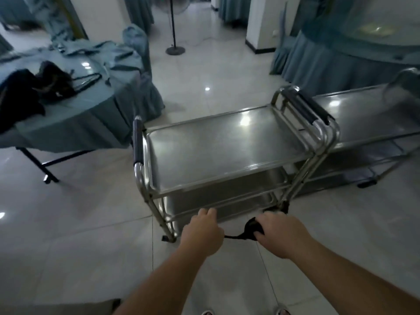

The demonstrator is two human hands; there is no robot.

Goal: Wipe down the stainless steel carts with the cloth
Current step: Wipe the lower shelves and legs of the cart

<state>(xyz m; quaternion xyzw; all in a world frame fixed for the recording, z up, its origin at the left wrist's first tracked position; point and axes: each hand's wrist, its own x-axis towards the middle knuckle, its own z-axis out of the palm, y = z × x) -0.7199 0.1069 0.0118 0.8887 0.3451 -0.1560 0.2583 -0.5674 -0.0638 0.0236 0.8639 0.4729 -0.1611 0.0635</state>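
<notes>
Hands: our left hand (203,233) and right hand (280,234) each grip an end of the dark cloth (251,229), near the steel cart (225,151) | Step: we bunch it, then wipe the top shelf (204,160) far to near in overlapping strokes.

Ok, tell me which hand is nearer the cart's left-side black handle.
Left. The left hand is below the black handle and a little to its right, in front of the cart. The right hand grips a dark cloth farther right.
</notes>
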